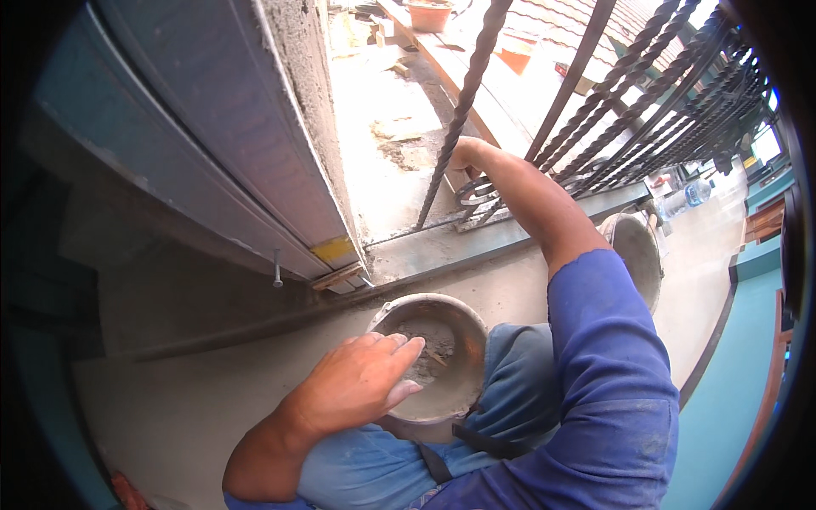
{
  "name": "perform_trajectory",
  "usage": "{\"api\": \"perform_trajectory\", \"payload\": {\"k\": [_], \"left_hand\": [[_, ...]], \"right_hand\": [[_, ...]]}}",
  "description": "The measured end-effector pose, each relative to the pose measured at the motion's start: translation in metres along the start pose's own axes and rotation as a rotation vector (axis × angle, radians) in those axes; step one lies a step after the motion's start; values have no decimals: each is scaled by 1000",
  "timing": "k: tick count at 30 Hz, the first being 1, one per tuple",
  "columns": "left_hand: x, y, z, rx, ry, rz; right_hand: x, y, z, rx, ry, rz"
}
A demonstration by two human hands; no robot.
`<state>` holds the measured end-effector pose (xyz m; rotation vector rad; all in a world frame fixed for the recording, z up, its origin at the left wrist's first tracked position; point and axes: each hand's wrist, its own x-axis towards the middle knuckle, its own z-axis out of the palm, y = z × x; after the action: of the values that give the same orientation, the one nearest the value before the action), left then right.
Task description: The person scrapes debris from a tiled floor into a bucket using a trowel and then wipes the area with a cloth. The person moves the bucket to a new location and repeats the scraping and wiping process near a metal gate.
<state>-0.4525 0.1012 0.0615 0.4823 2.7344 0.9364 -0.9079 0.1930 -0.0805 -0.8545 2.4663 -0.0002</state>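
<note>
At the left of the frame stands a tall, blue-grey panelled metal door frame [212,127], with a thin grey metal bolt [277,270] jutting from its lower part and a yellow patch [333,249] near its bottom corner. At lower centre-left, the left hand [357,382] is over the near left side of a round, grey-coated bucket [466,387] — fingers extended, thumb apart, with nothing seen in its grasp. The bucket sits in the lower centre; crumbly grey mortar [440,350] lies inside it. To its right are the person's knee and the blue sleeve [608,340] of the right arm. That arm reaches to the upper centre, where the right hand [464,155] is beside a dark twisted iron bar [478,68] and above a curled iron scroll [478,192]; its fingers are mostly hidden, so I cannot tell how closed it is or what it holds. Further right are bucket number 2, grey and round [639,251], and a clear plastic bottle [699,192] — then a teal wall [701,382] at the lower right.
</note>
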Motion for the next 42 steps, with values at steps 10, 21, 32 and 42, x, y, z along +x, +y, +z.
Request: {"api": "perform_trajectory", "payload": {"k": [10,21,32,42], "left_hand": [[3,10,-1,16,-13,-22],[12,8,16,65,-19,12],[162,-41,70,24,-230,-194],[254,-125,155,38,200,-339]], "right_hand": [[-14,-7,3,69,37,-113],[-99,-21,-30,673,611,-188],[-97,-36,-51,441,617,-22],[-49,-26,-41,102,366,243]]}}
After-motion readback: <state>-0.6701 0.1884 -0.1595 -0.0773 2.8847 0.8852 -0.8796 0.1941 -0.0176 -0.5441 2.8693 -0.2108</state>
